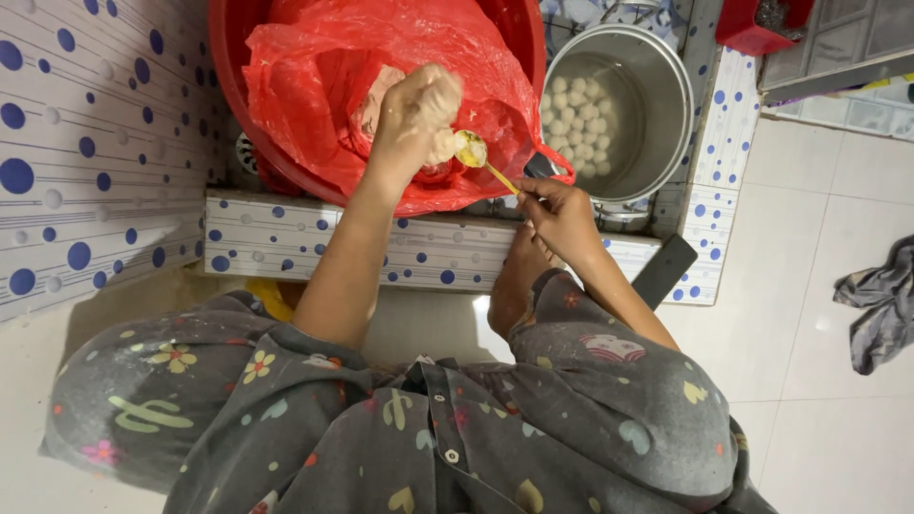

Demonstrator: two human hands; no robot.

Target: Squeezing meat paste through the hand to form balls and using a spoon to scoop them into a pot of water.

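My left hand is closed around a lump of pale paste, held over a red plastic bag that lines a red basin. My right hand grips the handle of a golden spoon. The spoon's bowl touches the paste squeezed out at the side of my left fist. To the right stands a steel pot of water with several pale balls floating in it.
Basin and pot sit behind a low tiled ledge with blue dots. A dotted tile wall is at the left. A dark flat object leans by the ledge; a grey cloth lies on the white floor.
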